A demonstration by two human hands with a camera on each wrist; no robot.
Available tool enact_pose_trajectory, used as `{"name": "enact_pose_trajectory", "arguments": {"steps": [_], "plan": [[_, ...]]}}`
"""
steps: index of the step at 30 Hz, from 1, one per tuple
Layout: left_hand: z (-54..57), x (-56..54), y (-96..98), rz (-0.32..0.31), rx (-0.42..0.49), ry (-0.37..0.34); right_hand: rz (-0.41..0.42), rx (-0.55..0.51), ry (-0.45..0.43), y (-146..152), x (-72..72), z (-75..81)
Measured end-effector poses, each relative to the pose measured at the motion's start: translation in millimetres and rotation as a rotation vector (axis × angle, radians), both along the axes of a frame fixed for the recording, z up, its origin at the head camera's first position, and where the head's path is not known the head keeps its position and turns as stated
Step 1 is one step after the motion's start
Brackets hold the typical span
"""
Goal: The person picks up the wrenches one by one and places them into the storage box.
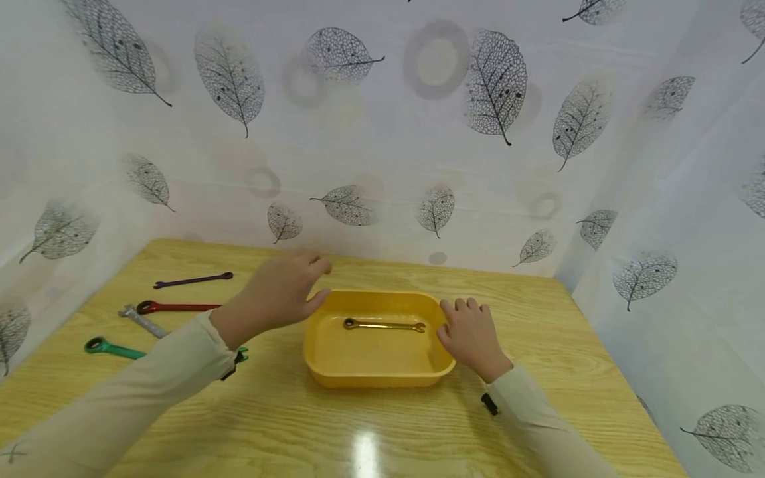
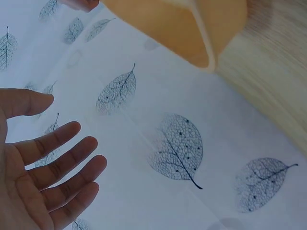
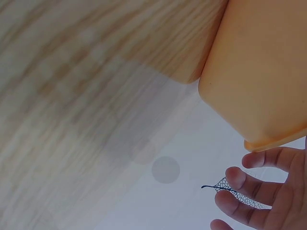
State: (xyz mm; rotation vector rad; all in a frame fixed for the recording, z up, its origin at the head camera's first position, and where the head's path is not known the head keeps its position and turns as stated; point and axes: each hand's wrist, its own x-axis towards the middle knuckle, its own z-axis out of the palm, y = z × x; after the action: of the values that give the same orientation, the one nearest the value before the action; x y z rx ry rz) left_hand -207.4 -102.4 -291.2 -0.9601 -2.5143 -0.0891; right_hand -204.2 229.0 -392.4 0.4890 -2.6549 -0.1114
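A yellow plastic tray sits on the wooden table, and a gold combination wrench lies inside it. My left hand hovers by the tray's back left corner, fingers spread and holding nothing. In the left wrist view its palm shows bare, apart from the tray. At the opposite end, my right hand holds the tray's right rim, thumb over the inner side. The right wrist view has its index finger right at the rim; its other fingers curve loosely outside the tray.
Left of the tray lie more wrenches: a purple one, a red one, a silver one and a green one. My left forearm partly covers some of them. A leaf-patterned sheet hangs behind the table and along its sides.
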Motion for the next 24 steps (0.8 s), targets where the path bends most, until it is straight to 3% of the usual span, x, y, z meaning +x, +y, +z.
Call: {"name": "enact_pose_trajectory", "arguments": {"steps": [9,19,24], "plan": [[-3.0,11.0,-32.6,0.031,0.025,0.004,-0.005,0.001,0.007,0,-0.6,-1.0],[-20.4,21.2,-63.7,0.118,0.020,-0.045,-0.009,0.006,0.030,-1,-0.2,-1.5],[-27.5,24.3,-72.5,0.127,0.022,-0.058,-0.007,0.010,0.046,-1,-0.3,-1.9]]}}
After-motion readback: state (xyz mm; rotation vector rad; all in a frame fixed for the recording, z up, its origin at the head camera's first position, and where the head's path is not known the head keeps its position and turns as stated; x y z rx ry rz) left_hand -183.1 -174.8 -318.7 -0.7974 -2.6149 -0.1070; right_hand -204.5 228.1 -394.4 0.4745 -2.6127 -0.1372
